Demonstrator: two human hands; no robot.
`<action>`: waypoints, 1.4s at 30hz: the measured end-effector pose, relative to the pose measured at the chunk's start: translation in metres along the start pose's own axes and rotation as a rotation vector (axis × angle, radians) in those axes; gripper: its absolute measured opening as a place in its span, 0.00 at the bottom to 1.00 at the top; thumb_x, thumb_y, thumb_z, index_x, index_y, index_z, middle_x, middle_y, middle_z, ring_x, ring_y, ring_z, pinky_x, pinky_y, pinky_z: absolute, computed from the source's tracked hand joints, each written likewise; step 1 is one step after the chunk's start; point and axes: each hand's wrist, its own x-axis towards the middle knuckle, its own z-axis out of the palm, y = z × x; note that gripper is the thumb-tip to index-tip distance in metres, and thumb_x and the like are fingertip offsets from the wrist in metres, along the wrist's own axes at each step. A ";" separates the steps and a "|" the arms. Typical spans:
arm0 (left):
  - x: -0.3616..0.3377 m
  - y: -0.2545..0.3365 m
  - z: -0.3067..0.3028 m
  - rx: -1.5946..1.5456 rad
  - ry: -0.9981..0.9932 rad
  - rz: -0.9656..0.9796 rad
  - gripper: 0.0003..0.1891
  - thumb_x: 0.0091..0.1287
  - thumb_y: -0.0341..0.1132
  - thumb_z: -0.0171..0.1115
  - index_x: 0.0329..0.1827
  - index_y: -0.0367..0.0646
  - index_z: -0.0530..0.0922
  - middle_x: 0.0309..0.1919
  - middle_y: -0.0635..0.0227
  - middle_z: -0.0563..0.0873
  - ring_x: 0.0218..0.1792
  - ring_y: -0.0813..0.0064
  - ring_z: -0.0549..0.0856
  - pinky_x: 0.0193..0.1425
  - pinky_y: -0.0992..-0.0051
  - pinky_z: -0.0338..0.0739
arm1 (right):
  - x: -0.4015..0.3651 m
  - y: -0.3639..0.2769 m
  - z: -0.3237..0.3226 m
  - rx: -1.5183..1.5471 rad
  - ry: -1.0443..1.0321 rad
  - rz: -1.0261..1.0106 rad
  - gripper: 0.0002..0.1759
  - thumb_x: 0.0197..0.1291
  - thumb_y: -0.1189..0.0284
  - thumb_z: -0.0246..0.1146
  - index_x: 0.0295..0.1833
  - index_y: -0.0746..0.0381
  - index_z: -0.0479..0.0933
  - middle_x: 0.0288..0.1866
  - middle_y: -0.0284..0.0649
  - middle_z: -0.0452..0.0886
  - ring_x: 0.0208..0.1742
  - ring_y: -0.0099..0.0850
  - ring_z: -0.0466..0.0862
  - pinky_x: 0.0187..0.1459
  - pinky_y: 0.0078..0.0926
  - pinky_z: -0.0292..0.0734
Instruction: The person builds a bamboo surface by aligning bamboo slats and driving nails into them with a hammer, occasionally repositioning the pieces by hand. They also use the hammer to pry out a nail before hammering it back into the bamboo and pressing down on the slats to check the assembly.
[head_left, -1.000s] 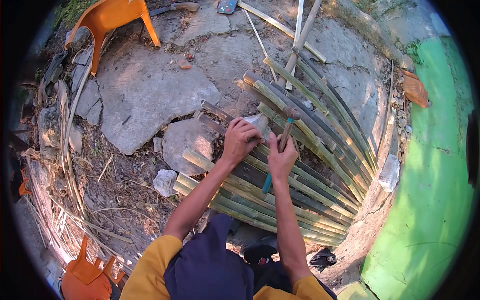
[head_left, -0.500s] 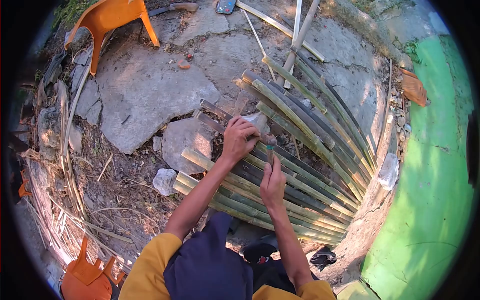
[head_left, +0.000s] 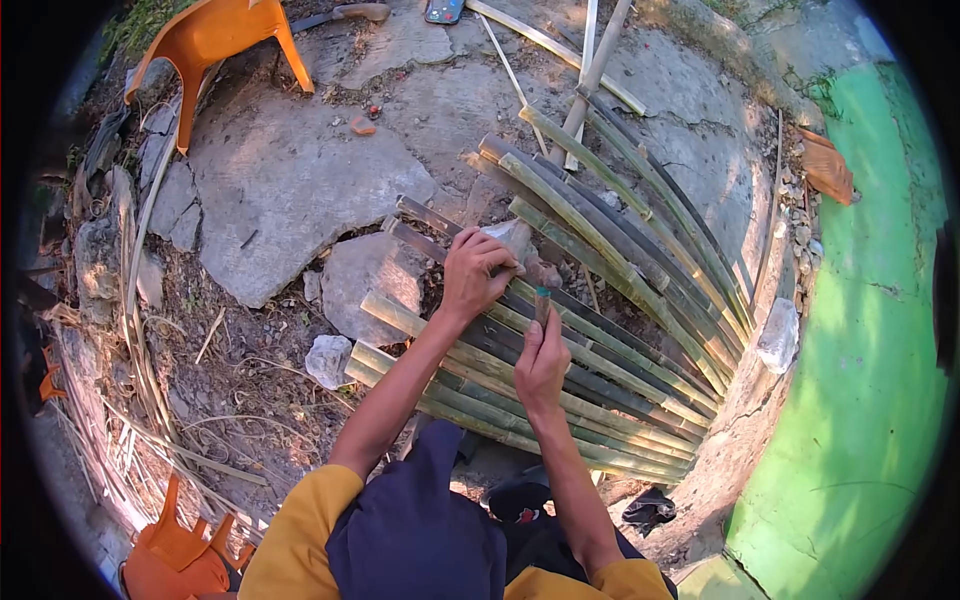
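Observation:
My right hand (head_left: 542,372) is wrapped round the handle of a hammer (head_left: 542,305), which has a green band below its head. The blurred hammer head is close to the fingertips of my left hand (head_left: 478,275). Those fingers are pinched together over the split bamboo strips (head_left: 610,375); whatever they hold is too small to make out. The strips fan out from the right, green and dark, with their cut ends toward the left. A second group of bamboo strips (head_left: 600,235) lies just beyond my hands.
An orange plastic chair (head_left: 215,45) stands at the upper left, near a large knife (head_left: 345,14) and a phone (head_left: 444,10). Another orange chair (head_left: 175,560) is at lower left. White stones (head_left: 328,361) and broken concrete slabs (head_left: 310,200) lie about. A green-painted surface (head_left: 850,350) borders the right.
The hammer head has shifted slightly up and away, showing the green band and handle more clearly. My left hand keeps its pinch in nearly the same place.

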 end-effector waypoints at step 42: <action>0.001 -0.002 0.004 0.062 -0.011 0.015 0.05 0.50 0.29 0.78 0.28 0.48 0.89 0.35 0.76 0.92 0.46 0.69 0.89 0.73 0.61 0.73 | 0.010 0.012 0.007 -0.124 -0.103 -0.052 0.14 0.84 0.72 0.52 0.64 0.67 0.76 0.40 0.60 0.87 0.38 0.59 0.89 0.36 0.50 0.79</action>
